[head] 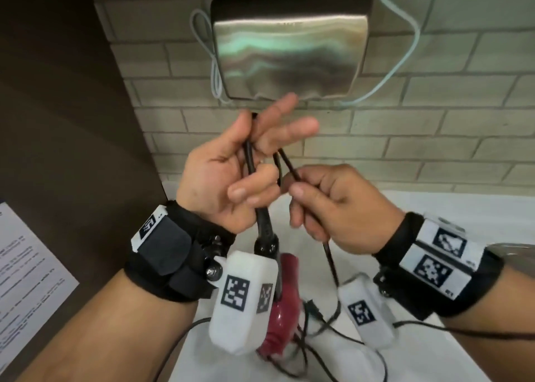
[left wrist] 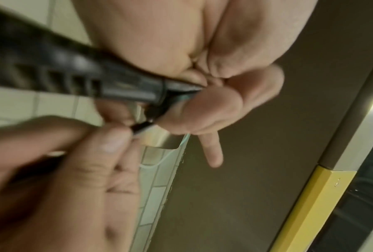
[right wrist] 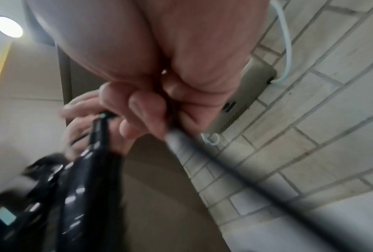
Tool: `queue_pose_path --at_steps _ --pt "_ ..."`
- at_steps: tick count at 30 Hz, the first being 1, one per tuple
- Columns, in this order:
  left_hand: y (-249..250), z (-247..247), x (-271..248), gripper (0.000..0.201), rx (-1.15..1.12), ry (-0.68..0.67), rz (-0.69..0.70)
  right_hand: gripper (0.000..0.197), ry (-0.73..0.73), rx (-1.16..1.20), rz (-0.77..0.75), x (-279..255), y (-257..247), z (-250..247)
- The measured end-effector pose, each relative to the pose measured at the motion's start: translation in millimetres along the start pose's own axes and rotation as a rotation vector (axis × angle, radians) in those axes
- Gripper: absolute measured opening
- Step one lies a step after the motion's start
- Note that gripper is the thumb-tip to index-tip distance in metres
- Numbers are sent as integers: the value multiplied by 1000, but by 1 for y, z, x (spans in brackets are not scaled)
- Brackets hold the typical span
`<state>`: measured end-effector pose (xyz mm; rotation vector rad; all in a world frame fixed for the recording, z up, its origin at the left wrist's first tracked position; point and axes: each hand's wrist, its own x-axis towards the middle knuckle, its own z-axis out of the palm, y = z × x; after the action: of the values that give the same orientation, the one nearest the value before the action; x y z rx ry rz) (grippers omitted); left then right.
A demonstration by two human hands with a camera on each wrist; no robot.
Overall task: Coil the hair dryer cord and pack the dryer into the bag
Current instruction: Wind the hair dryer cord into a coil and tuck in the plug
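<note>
In the head view my left hand (head: 254, 150) is raised with its palm toward me. Thumb and curled fingers hold loops of the black cord (head: 249, 155), while two fingers point up. The red hair dryer (head: 279, 303) hangs below that hand from its black cord collar (head: 265, 234). My right hand (head: 298, 183) pinches the cord (head: 291, 170) just right of the loops. The left wrist view shows the collar (left wrist: 77, 78) running into my left hand (left wrist: 213, 105). In the right wrist view the blurred cord (right wrist: 224, 170) leaves my right hand (right wrist: 149, 105). I cannot make out a bag.
Loose cord (head: 321, 323) lies tangled on the white counter (head: 434, 208) below the hands. A steel wall hand dryer (head: 289, 43) with a pale cable (head: 411, 57) hangs on the tiled wall ahead. A dark partition (head: 72, 121) and a printed notice (head: 26, 280) stand at the left.
</note>
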<state>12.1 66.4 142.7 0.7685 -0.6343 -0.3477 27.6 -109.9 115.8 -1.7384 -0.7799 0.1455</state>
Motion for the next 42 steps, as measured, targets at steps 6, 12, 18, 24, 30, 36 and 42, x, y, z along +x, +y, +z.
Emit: queue_pose_path --at_steps 6,12,18,24,30,36,42 --pt "10 -9 7 48 240 418 303 22 -190 -282 76 -20 6 19" --pt "-13 -10 4 29 927 441 61 26 39 -506 -148 -23 -32 9" --pt "-18 -3 4 56 689 234 -257 15 90 -748 -110 16 -74 -52" --pt "-3 0 -1 41 532 37 -322 44 -135 -434 54 43 -54 -60" --pt "-3 -3 -1 61 100 -187 -324 37 -95 486 200 36 -8 -28" --pt "-5 -3 -3 62 21 -187 -301 49 37 603 216 20 7 9" --pt "15 -6 -1 62 -83 -194 -174 22 134 212 93 9 17 21"
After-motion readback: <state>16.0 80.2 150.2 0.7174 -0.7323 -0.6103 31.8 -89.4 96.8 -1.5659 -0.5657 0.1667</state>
